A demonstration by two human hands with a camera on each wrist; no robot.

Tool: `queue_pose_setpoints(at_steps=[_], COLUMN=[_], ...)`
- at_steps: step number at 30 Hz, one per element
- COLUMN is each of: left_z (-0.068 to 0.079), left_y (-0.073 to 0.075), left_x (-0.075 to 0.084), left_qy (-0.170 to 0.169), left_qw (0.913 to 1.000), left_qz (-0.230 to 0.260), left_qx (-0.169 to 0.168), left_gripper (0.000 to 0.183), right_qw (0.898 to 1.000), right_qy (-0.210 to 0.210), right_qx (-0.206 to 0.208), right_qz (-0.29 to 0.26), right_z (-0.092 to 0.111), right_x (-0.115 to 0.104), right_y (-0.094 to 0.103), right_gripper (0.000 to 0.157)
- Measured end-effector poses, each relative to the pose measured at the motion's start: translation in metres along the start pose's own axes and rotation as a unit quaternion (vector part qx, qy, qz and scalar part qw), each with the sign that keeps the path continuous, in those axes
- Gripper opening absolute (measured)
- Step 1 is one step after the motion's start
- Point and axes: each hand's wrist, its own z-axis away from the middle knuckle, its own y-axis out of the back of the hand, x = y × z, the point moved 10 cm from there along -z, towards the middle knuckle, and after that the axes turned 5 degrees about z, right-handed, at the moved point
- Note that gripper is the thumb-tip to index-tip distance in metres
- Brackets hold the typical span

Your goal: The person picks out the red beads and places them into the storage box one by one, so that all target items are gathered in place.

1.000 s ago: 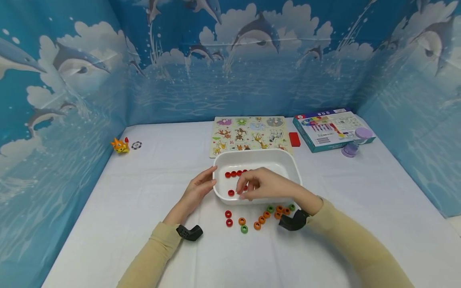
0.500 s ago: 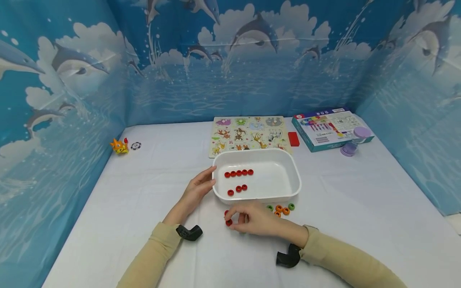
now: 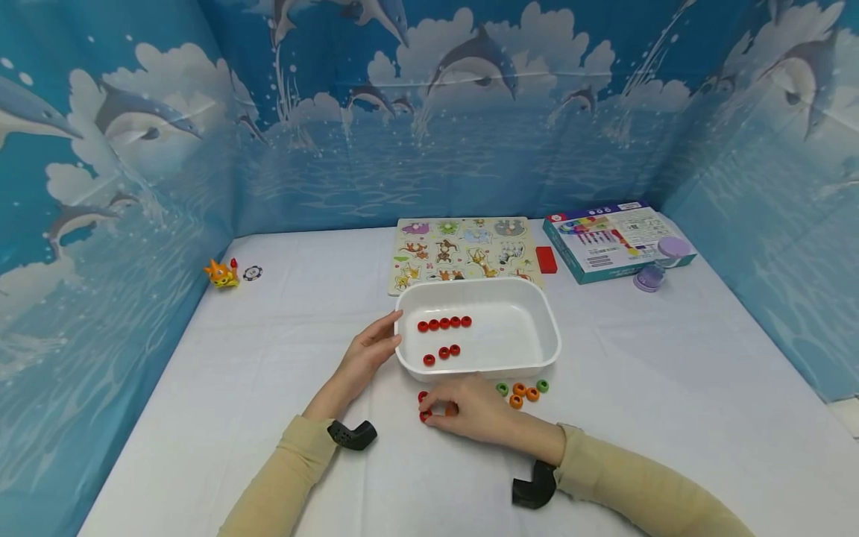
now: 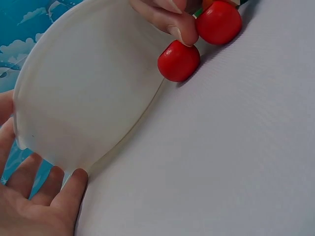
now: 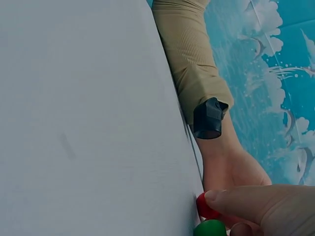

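My left hand [image 3: 365, 356] rests against the left end of a white plastic tray [image 3: 550, 350], fingers extended along its outer wall; the left wrist view shows the fingertips at the tray wall [image 4: 88, 88]. In front of the tray my right hand [image 3: 473, 409] is low over the table, thumb and index finger pinching a red bead [image 3: 425, 417]. Another red bead [image 4: 178, 61] lies right beside the index fingertip. Inside the tray sit a row of red beads [image 3: 444, 323] and a shorter group of red beads [image 3: 444, 353]. The right hand partly hides an orange bead [image 3: 452, 409].
Several orange beads [image 3: 519, 389] and green beads [image 3: 543, 385] lie in front of the tray. Behind it are an animal puzzle board [image 3: 463, 250], a red block [image 3: 546, 259], a flat box [image 3: 617, 242] and a purple-lidded container [image 3: 649, 278]. A small orange toy [image 3: 221, 274] stands far left.
My right hand has moved from over the tray down to the red beads in front of it. One more red bead sits visible in the tray's near group. The left hand has stayed.
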Motion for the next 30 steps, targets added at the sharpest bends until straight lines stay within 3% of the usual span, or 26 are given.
queue_pose_setpoints(at_steps=[6, 12, 16, 20, 26, 30], left_z=[0.001, -0.006, -0.009, -0.009, -0.007, -0.006], left_y=[-0.001, 0.008, 0.011, 0.012, 0.009, 0.006], left_x=[0.002, -0.013, -0.017, -0.017, -0.013, -0.011], left_qy=[-0.002, 0.001, -0.005, -0.011, -0.002, 0.003], left_qw=[1.0, 0.9999, 0.9998, 0.9997, 0.9998, 0.9999], left_qz=[-0.004, 0.012, 0.015, 0.016, 0.02, 0.014], left_qx=[-0.002, 0.005, 0.012, 0.018, 0.01, -0.002], left_gripper=[0.05, 0.049, 0.05, 0.051, 0.049, 0.048], right_qw=[1.0, 1.0, 0.997, 0.996, 0.998, 0.996], right_qy=[-0.004, -0.024, -0.042, -0.04, -0.048, -0.069], right_qx=[0.002, -0.013, -0.04, -0.048, -0.037, -0.042], right_qz=[0.025, 0.001, -0.045, -0.06, -0.034, -0.035], right_z=[0.0, 0.001, 0.001, -0.004, -0.018, -0.024], right_x=[-0.003, -0.005, -0.007, -0.004, 0.027, 0.059], right_y=[0.002, 0.01, 0.028, 0.06, 0.102, 0.104], right_gripper=[0.016, 0.018, 0.018, 0.016, 0.019, 0.019])
